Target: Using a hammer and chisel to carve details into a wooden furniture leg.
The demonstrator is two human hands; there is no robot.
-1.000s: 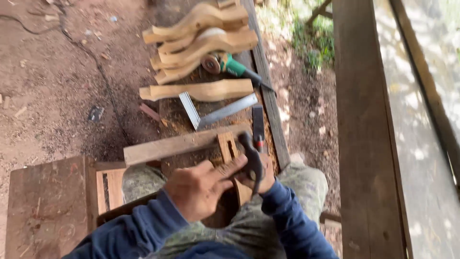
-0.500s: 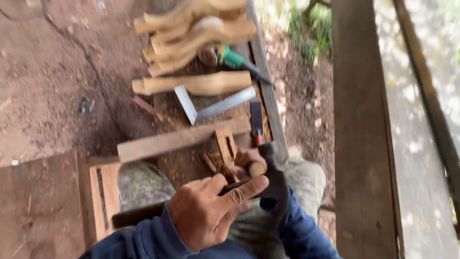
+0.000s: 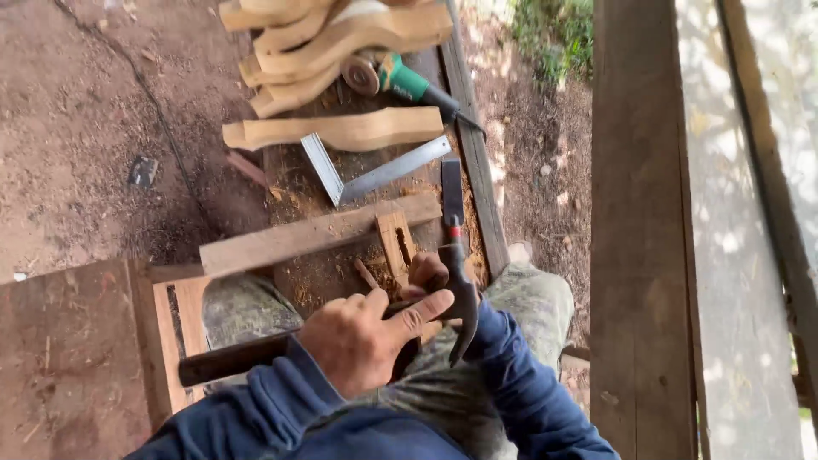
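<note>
My left hand [image 3: 362, 341] grips a claw hammer close to its dark steel head [image 3: 462, 302]; its dark handle [image 3: 234, 359] sticks out to the left over my lap. Just beyond the head, my right hand [image 3: 426, 271] is closed on a tool handle that is mostly hidden. It rests at the near end of a small slotted wooden block [image 3: 396, 243], which lies on the sawdust-covered workbench [image 3: 473, 183] against a long wooden batten [image 3: 315, 234].
Farther along the bench lie a chisel with a red ferrule [image 3: 452, 198], a steel try square [image 3: 375, 175], a curved wooden leg [image 3: 341, 132], a stack of similar legs [image 3: 341, 38] and a green angle grinder [image 3: 400, 77]. A thick wooden post [image 3: 639, 230] stands at right, bare dirt at left.
The hammer head has swung from above the small block down to right beside my right hand. The view has shifted, so the bench items sit higher in frame.
</note>
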